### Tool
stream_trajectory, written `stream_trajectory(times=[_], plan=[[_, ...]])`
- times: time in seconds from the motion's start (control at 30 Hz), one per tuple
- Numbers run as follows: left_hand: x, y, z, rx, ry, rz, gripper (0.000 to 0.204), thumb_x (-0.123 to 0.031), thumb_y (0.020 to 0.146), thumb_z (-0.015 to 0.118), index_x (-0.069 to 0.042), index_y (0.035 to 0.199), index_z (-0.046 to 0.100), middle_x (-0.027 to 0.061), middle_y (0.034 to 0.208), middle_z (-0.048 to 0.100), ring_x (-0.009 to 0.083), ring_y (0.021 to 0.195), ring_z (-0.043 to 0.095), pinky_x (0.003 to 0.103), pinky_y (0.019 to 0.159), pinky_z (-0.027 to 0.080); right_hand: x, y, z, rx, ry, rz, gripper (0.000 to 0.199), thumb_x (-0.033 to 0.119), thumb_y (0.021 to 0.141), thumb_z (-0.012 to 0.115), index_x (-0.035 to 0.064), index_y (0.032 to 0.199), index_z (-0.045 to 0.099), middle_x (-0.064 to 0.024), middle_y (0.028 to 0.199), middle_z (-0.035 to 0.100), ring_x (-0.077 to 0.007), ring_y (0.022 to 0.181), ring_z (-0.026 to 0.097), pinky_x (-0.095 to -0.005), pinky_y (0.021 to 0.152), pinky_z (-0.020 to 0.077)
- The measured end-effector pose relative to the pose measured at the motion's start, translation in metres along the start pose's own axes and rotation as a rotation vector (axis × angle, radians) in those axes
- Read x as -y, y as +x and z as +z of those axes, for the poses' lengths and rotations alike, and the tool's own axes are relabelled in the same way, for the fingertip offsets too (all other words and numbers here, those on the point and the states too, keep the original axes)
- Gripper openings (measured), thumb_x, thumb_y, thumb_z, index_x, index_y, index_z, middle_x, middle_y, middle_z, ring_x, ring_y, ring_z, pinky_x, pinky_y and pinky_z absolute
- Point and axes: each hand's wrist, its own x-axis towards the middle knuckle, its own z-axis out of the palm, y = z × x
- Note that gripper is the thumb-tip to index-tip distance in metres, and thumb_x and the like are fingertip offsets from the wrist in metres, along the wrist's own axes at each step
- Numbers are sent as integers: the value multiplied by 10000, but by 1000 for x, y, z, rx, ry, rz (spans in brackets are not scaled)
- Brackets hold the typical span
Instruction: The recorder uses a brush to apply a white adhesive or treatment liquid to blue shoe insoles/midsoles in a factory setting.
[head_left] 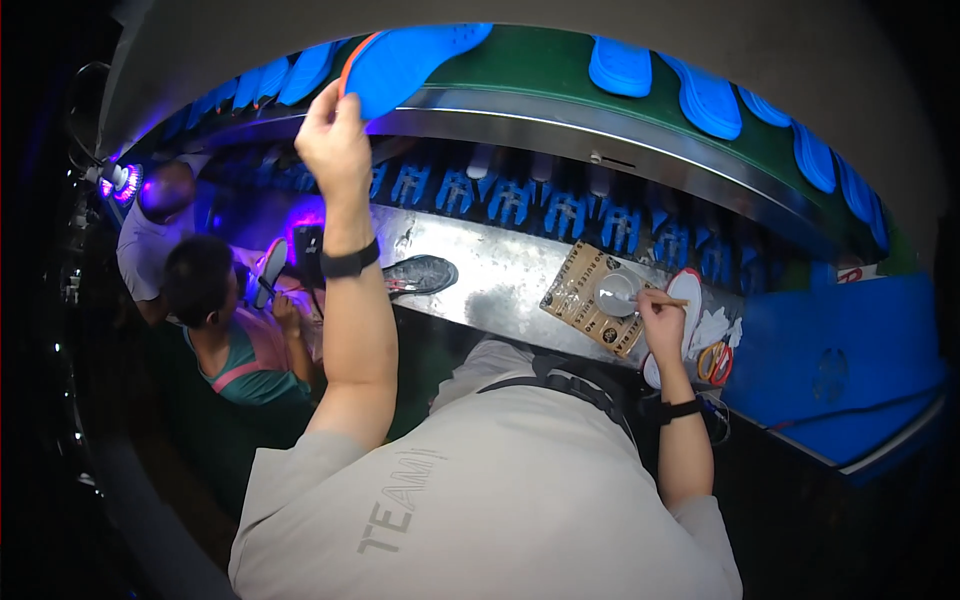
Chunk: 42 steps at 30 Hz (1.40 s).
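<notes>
My left hand [338, 145] reaches up to the green conveyor belt [530, 62], its fingers closed on the near end of a blue-lit shoe sole [408, 68] with an orange edge. The sole's far end lies over the belt. Low on the right, my right hand [660, 320] grips a brush [674, 301] by its wooden handle. The brush's tip is at a round, clear bowl [613, 296], which stands on a piece of printed brown cardboard [578, 290]. Just beside this hand lies a whitish sole [692, 290] with a red rim, partly covered by the hand.
Several blue-lit soles [708, 100] rest on the belt. Below it, blue shoe-shaped pieces [512, 203] stand in a row behind the metal bench [490, 265]. A dark sneaker [424, 274], scissors [715, 363] and crumpled white tissue [710, 328] lie there. Two people [225, 310] work at left.
</notes>
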Motion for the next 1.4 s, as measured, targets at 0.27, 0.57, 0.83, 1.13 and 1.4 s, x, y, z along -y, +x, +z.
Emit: stream_trajectory(times=[0.27,0.57,0.83,1.13,1.4], plan=[[-57,-77,-26,311,-284,-366,266,-162,938,614,54,1080,675,111,913,708,167,793,680,270,755,534,-56,23,26,47,-205,66,217,218,881,661,17,900,741,-121,746,730,-234,725,729,-330,679,539],[-17,-212,-19,818,-1016,-1116,741,-375,929,614,50,1468,336,255,1373,525,379,1239,562,496,1063,451,-10,17,-6,-3,484,313,232,210,962,632,8,860,684,-53,712,663,-84,543,520,-228,494,389],[-7,-218,-30,989,-902,-1126,812,-311,892,693,46,1493,279,220,1367,532,307,1223,586,446,1029,492,9,14,-14,-131,860,577,181,230,955,660,63,889,641,-28,707,637,-65,527,468,-220,468,338],[-6,-213,-24,889,-891,-1111,750,-203,924,674,-16,1520,259,149,1326,561,230,1175,601,373,1024,486,-32,6,8,-10,330,145,211,155,977,617,-37,1041,677,-50,816,682,-102,699,589,-229,658,455],[-26,-208,-17,994,-822,-1034,760,-256,887,714,30,1476,331,169,1320,571,238,1168,608,376,1003,501,134,-16,-32,85,545,-201,181,96,978,584,-25,1082,669,-81,929,679,-90,789,598,-209,702,451]])
